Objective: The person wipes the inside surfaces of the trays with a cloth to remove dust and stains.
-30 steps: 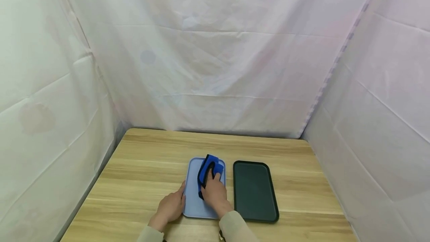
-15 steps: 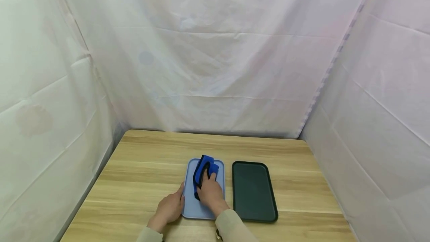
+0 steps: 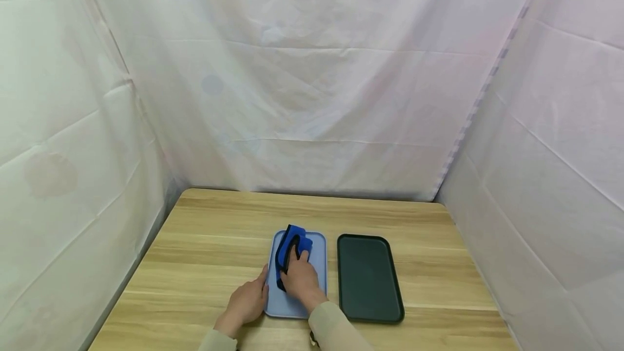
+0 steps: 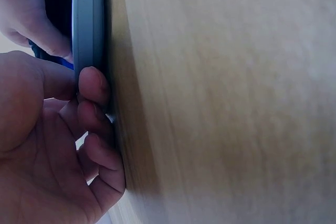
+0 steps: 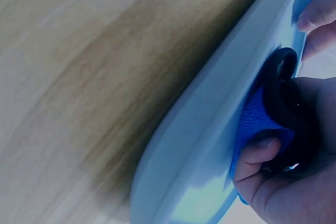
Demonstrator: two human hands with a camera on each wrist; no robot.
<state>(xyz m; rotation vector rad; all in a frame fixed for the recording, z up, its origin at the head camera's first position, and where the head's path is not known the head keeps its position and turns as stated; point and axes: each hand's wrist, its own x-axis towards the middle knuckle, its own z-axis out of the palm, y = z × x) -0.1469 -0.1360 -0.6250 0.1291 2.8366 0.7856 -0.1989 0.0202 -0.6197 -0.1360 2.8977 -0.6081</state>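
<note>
The pale blue rectangular plastic tray looks smooth with a soft, matt sheen. The bright blue cloth with black edging on it is fuzzy and dull. Beside it, the dark green rectangular plastic tray appears smooth and faintly glossy. The light wood-grain tabletop is smooth and matt. Creased white fabric sheets hang matt around.

Bare table lies open left; dark tray blocks right.

A dark green tray is set flat on the right half of a light wooden table. The table is enclosed on the left, far and right sides by creased white sheeting.
</note>
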